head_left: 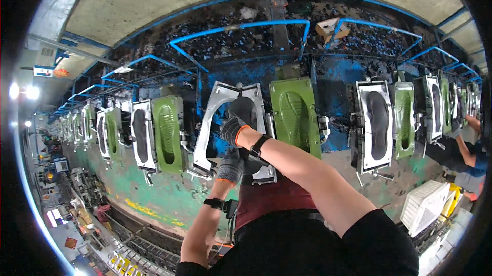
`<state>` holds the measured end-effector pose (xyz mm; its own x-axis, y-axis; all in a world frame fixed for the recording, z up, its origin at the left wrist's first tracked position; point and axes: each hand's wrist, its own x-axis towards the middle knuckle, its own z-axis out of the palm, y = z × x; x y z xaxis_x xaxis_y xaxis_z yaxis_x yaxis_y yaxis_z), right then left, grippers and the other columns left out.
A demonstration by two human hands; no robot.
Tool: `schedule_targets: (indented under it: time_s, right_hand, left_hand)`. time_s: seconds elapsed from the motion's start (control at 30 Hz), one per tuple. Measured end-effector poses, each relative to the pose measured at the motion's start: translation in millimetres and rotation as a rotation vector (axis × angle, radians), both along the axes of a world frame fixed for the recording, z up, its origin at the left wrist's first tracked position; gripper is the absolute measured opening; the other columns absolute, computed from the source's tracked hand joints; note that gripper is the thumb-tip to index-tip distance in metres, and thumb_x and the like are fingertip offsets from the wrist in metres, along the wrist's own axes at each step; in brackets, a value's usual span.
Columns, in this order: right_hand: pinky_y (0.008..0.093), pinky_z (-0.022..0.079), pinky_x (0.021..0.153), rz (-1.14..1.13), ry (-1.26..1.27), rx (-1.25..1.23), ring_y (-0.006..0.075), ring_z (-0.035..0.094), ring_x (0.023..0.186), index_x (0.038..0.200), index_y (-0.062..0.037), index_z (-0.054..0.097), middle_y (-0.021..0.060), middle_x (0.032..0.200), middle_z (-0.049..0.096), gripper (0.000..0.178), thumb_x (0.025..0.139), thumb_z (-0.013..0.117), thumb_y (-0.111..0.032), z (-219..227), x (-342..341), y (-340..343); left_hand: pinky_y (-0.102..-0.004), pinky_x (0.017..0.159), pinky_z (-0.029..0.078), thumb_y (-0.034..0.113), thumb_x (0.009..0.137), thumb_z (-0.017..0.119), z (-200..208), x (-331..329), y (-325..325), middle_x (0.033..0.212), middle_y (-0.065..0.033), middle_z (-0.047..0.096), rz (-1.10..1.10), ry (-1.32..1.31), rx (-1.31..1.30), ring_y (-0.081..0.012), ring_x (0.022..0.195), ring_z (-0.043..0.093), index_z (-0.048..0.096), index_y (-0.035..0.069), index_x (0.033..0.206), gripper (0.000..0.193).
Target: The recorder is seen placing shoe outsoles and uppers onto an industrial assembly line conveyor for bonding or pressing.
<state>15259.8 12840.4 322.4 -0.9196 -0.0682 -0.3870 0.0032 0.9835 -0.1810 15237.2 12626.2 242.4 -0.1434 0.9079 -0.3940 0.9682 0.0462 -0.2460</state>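
Both my hands wear dark grey knitted gloves with orange cuffs. They meet over a silver metal mould frame [206, 127], whose two side halves are spread apart toward the bottom. A black shoe sole [243, 105] lies between the halves. My right hand [234, 128] is closed on the sole near its middle. Below it, my left hand [231, 166] is closed at the sole's lower part; its fingertips are partly hidden. To the right stands a green mould plate [293, 114] with a ribbed, sole-shaped hollow.
More moulds stand in a row, including a silver one holding a black sole [375, 122] and a green plate [167, 133]. Blue rails [241, 26] run behind. A cardboard box [332, 29] lies beyond them. A white crate [423, 207] and another person's arm [465, 151] are at right.
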Motion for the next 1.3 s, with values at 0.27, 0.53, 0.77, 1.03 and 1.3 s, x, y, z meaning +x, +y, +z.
schedule_targets:
  time_s: [0.27,0.53,0.77,1.03,1.3]
  right_hand:
    - [0.0614,0.041,0.11,0.001,0.263,-0.083,0.0324,0.05,0.14,0.11,-0.0196,0.08,0.0075,0.149,0.059,0.027,0.09,0.063,-0.024,21,8,-24]
    - [0.0536,0.046,0.11,-0.008,0.374,-0.038,0.0383,0.052,0.135,0.106,-0.0165,0.08,0.0141,0.134,0.064,0.052,0.061,0.082,-0.044,-7,38,-10]
    - [0.0547,0.038,0.114,-0.369,0.385,-0.022,0.0371,0.047,0.138,0.122,-0.0189,0.073,0.0159,0.147,0.054,0.058,0.069,0.081,-0.04,4,48,-47]
    - [0.0555,0.026,0.123,-0.371,0.307,-0.083,0.0388,0.036,0.147,0.151,-0.0158,0.048,0.0171,0.163,0.034,0.091,0.073,0.078,-0.05,-4,157,-103]
    - [0.042,0.056,0.078,-1.386,0.661,-0.795,0.0357,0.069,0.084,0.11,-0.0029,0.07,0.0193,0.093,0.072,0.03,0.1,0.06,-0.03,-61,134,-142]
  left_hand:
    - [-0.0451,0.103,0.053,0.065,0.05,0.093,74,-131,-126,0.152,-0.0263,0.045,0.667,-0.064,-0.186,-0.0394,0.128,0.058,0.007,-0.005,0.16,0.156]
    - [-0.0462,0.101,0.053,0.08,0.07,0.071,116,-16,-54,0.135,-0.0326,0.059,0.679,-0.611,-0.345,-0.0436,0.122,0.063,0.018,-0.011,0.156,0.136]
    - [-0.0496,0.109,0.045,0.056,0.081,0.077,35,11,-98,0.145,-0.0248,0.054,0.792,-0.821,0.221,-0.0445,0.131,0.053,0.035,0.001,0.154,0.101]
    - [-0.0481,0.107,0.045,0.024,0.082,0.073,79,-17,-35,0.141,-0.0101,0.059,0.017,-0.631,0.423,-0.034,0.127,0.053,0.069,0.012,0.126,0.046]
    - [-0.032,0.038,0.034,0.032,0.102,0.067,33,36,-16,0.061,0.0012,0.053,1.37,-1.616,0.741,-0.0118,0.041,0.044,0.068,0.011,0.088,0.025]
